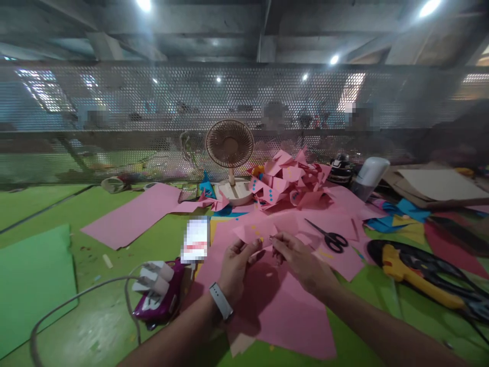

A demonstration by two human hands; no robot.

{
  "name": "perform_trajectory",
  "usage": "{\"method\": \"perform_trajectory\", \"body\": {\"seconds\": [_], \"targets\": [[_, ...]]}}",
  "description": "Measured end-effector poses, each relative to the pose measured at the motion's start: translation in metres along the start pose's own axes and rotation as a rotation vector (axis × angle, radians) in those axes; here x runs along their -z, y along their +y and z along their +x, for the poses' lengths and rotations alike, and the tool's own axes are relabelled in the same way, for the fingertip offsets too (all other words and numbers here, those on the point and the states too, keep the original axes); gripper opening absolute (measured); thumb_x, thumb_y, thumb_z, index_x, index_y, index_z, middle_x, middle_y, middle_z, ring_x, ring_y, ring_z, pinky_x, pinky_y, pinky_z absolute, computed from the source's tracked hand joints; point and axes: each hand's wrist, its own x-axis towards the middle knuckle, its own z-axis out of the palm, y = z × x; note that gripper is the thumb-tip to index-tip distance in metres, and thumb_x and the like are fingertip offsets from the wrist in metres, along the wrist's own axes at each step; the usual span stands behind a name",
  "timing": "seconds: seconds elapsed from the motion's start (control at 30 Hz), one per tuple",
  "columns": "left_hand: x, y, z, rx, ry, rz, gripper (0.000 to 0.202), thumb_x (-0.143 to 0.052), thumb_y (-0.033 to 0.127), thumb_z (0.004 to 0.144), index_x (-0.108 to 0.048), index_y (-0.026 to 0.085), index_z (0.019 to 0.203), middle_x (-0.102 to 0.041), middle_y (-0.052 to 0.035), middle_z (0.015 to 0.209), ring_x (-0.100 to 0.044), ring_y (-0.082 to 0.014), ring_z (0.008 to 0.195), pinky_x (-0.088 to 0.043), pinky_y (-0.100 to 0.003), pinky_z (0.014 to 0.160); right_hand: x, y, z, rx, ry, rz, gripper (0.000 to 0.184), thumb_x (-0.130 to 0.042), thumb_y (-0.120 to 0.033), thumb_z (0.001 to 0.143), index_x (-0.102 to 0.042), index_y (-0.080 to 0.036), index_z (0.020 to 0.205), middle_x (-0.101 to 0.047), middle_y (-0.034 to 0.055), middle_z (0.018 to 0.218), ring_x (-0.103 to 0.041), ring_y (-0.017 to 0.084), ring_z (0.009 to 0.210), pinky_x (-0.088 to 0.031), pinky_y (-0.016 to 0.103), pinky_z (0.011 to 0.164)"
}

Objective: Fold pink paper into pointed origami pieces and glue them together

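In the head view my left hand (237, 262), with a pale band on its wrist, pinches a folded pink paper piece (252, 232) between thumb and fingers. Small yellow dots show on that piece. My right hand (296, 260) is closed in a pinch beside the piece's right edge; whatever its fingertips hold is too small to name. Beneath both hands lies a large pink sheet (290, 316). Black-handled scissors (332, 239) rest on pink paper to the right of my right hand.
A small fan (229, 148) stands at the back beside heaped folded pink paper (290, 176). Left of my hands are a phone (195, 239) and a purple power strip (164, 300) with a trailing cable. A yellow-and-black tool (420, 280) lies at right. A perforated metal screen (153, 112) stands behind.
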Motion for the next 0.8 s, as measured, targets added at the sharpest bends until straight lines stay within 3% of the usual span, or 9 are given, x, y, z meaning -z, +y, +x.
{"method": "perform_trajectory", "body": {"seconds": [0.17,0.33,0.53,0.6,0.7,0.8], "targets": [[-0.001,-0.003,-0.002,-0.038,-0.032,0.013,0.024,-0.071,0.025,0.07,-0.063,0.015,0.09,-0.068,-0.0064,0.091,-0.063,-0.0173,0.084,-0.05,-0.032,0.08,-0.012,-0.004,-0.002,-0.09,0.003,0.02,0.029,-0.055,-0.047,0.078,-0.06,-0.019,0.075,-0.058,-0.0006,0.059,-0.052,0.013,0.053,-0.04,0.025,0.052],[0.002,-0.006,0.001,-0.072,0.021,0.161,0.024,-0.075,0.026,0.065,-0.063,0.011,0.08,-0.068,-0.0064,0.077,-0.063,-0.0146,0.071,-0.049,-0.028,0.072,-0.013,-0.008,-0.009,-0.106,-0.053,0.009,0.028,-0.054,-0.046,0.079,-0.059,-0.019,0.077,-0.056,-0.0023,0.06,-0.05,0.011,0.054,-0.038,0.022,0.05],[0.008,0.005,0.009,-0.107,-0.031,0.182,0.025,-0.075,0.026,0.066,-0.063,0.01,0.08,-0.066,-0.0057,0.077,-0.061,-0.0132,0.071,-0.05,-0.028,0.075,-0.023,0.014,-0.005,-0.125,-0.082,0.212,0.037,-0.059,-0.049,0.075,-0.05,-0.018,0.057,-0.045,-0.0063,0.042,-0.038,0.007,0.036,-0.028,0.019,0.037],[0.01,0.009,0.012,-0.103,-0.017,0.16,0.023,-0.076,0.024,0.065,-0.062,0.011,0.077,-0.065,-0.0036,0.074,-0.06,-0.0117,0.07,-0.05,-0.026,0.073,-0.025,0.015,-0.004,-0.248,-0.112,0.338,0.038,-0.061,-0.05,0.073,-0.052,-0.017,0.056,-0.045,-0.0062,0.041,-0.035,0.005,0.033,-0.026,0.019,0.034],[0.012,0.012,0.015,-0.07,-0.001,0.067,0.022,-0.077,0.02,0.063,-0.06,0.013,0.074,-0.063,-0.0004,0.074,-0.06,-0.0099,0.071,-0.051,-0.022,0.071,-0.023,0.006,-0.003,-0.48,-0.093,0.654,0.029,-0.064,-0.046,0.07,-0.059,-0.017,0.069,-0.054,-0.005,0.05,-0.041,0.005,0.037,-0.033,0.017,0.038],[0.016,0.013,0.018,-0.039,0.004,0.012,0.023,-0.077,0.017,0.063,-0.06,0.014,0.077,-0.063,0.0004,0.076,-0.06,-0.0091,0.072,-0.052,-0.021,0.07,-0.018,-0.003,0.0,-0.479,-0.021,0.914,0.025,-0.067,-0.039,0.068,-0.06,-0.02,0.082,-0.062,-0.0034,0.065,-0.052,0.007,0.048,-0.042,0.018,0.048]]}}
